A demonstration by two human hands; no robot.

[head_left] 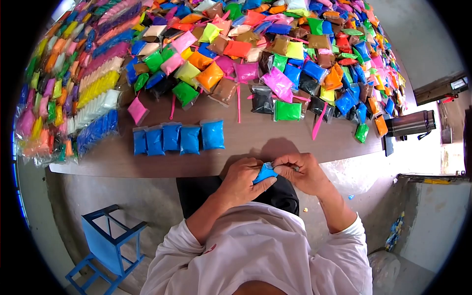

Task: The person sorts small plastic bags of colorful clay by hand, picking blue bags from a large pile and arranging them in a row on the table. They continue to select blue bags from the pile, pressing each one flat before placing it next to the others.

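A small clear packet of blue clay-like filling [265, 173] is held up at the table's front edge, over my lap. My left hand [244, 178] is closed around its body, thumb along the lower side. With thumb and forefinger, my right hand [298, 169] pinches the packet's upper right edge. Several similar blue packets [171, 136] lie side by side in a row on the table, ahead and to the left of my hands. What exactly the right fingertips grip is too small to make out.
Piles of colourful packets [236, 49] cover the back of the brown table [196, 114]. Pink plastic sticks [239, 103] lie among them. Stacked bagged packets [98, 93] fill the left side. A metal flask [410, 123] is at the right edge; a blue stool [105, 243] is on the floor.
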